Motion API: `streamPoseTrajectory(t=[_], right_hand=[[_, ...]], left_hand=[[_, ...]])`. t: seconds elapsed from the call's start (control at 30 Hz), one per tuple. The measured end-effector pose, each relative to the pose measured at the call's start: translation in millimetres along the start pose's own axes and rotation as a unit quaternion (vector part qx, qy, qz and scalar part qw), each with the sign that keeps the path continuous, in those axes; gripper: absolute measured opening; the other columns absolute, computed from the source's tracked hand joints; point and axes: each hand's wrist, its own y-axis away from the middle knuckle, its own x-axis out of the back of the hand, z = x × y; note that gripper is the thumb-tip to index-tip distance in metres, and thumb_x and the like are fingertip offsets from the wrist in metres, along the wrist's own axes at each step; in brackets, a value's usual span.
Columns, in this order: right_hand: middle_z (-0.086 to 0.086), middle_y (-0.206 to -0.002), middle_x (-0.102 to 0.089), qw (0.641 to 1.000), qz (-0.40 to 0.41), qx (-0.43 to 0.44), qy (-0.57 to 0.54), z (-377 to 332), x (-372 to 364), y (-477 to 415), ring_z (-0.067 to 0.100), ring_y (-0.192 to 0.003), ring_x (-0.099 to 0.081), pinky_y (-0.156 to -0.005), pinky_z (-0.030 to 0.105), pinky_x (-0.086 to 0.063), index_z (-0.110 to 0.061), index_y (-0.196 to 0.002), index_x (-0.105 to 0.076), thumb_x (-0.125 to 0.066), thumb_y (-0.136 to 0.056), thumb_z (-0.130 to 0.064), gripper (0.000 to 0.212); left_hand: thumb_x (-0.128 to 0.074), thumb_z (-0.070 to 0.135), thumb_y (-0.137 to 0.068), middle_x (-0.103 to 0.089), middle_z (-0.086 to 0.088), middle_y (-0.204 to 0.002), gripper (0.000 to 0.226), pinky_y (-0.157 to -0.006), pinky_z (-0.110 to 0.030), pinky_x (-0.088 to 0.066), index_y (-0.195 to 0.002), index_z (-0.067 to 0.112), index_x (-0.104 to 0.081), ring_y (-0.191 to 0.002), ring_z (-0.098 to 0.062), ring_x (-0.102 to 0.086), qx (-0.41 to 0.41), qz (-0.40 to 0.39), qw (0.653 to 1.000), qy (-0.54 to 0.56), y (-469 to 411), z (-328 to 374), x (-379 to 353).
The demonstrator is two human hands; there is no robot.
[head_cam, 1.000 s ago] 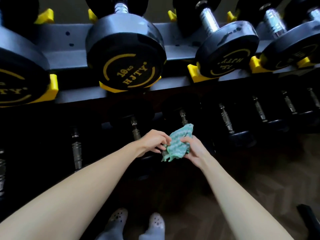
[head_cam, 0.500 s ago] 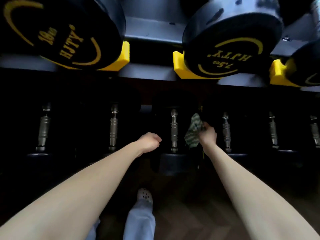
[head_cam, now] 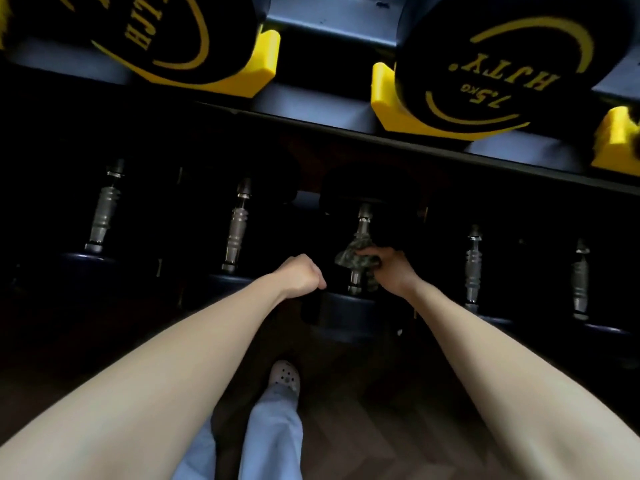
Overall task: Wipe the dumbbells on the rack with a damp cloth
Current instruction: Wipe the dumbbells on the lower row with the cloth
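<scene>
Pretty dark down on the lower shelf, but here's what you can make out. The right hand is just right of centre in the frame, fingers clamped round the cloth, which is bunched against the metal grip of the middle dumbbell on the bottom row. The cloth sits about halfway along that grip, touching it. Can't tell if it wraps all the way round.

The left hand is just to the left of that, balled into a fist with nothing in it, close to the dumbbell's near end. Can't say whether it's touching.

More grips line the bottom row: two off to the left and two to the right.

Up top, the rack rail runs across. There's a big black dumbbell marked 7.5 kg in the upper right and another one in the upper left, both sitting in yellow cradles.

Bottom centre you get a white clog, a light blue trouser leg and a wooden floor.
</scene>
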Motion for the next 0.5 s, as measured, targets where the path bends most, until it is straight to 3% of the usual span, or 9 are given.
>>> streamPoseTrajectory(t=[0.2,0.27,0.33,0.4,0.47,0.5], right_hand=[[0.008,-0.145,-0.043,0.984,-0.134,-0.001,0.119,-8,13,21,0.025,-0.125,-0.048,-0.081,0.015,-0.039,-0.022,-0.124,-0.061,-0.030,-0.088,0.007,0.055],[0.009,-0.137,-0.052,0.989,-0.139,-0.021,0.040,-11,24,27,0.022,-0.115,-0.054,-0.079,0.016,-0.043,-0.018,-0.120,-0.064,-0.032,-0.087,0.010,0.054],[0.010,-0.120,-0.061,0.984,-0.138,-0.042,-0.110,-9,35,33,0.016,-0.100,-0.059,-0.073,0.014,-0.049,-0.011,-0.113,-0.067,-0.034,-0.082,0.018,0.054],[0.007,-0.106,-0.063,0.973,-0.069,-0.042,-0.218,0,41,43,0.014,-0.094,-0.062,-0.066,0.009,-0.050,-0.008,-0.109,-0.068,-0.034,-0.077,0.022,0.055],[0.005,-0.106,-0.066,0.970,0.085,-0.027,-0.226,20,41,51,0.022,-0.108,-0.062,-0.079,0.014,-0.052,-0.011,-0.108,-0.069,-0.037,-0.075,0.019,0.055],[0.005,-0.111,-0.067,0.969,0.154,-0.024,-0.191,33,40,56,0.024,-0.113,-0.059,-0.090,0.023,-0.050,-0.014,-0.107,-0.070,-0.038,-0.073,0.016,0.056]], left_hand=[[-0.043,0.001,-0.090,-0.063,-0.013,-0.119,0.030,-0.102,-0.028,-0.039,-0.102,0.004,-0.071,-0.118,-0.025,-0.053,-0.016,0.026,0.999,-0.022,7,4,-6],[-0.041,0.000,-0.090,-0.064,-0.013,-0.118,0.031,-0.100,-0.028,-0.039,-0.101,0.003,-0.070,-0.118,-0.025,-0.053,-0.025,0.036,0.998,-0.044,10,7,-9],[-0.039,0.001,-0.091,-0.063,-0.014,-0.117,0.032,-0.096,-0.029,-0.040,-0.103,0.001,-0.069,-0.116,-0.027,-0.054,-0.030,0.040,0.995,-0.084,13,11,-13],[-0.038,0.002,-0.091,-0.064,-0.016,-0.114,0.031,-0.093,-0.034,-0.045,-0.101,0.002,-0.068,-0.109,-0.030,-0.056,-0.036,0.054,0.990,-0.121,14,17,-19],[-0.039,0.003,-0.089,-0.063,-0.015,-0.115,0.031,-0.093,-0.036,-0.048,-0.101,0.006,-0.068,-0.108,-0.031,-0.057,-0.042,0.070,0.987,-0.140,13,24,-26],[-0.039,0.002,-0.087,-0.063,-0.014,-0.118,0.034,-0.095,-0.035,-0.047,-0.105,0.008,-0.068,-0.111,-0.030,-0.056,-0.053,0.072,0.985,-0.146,12,29,-31]])
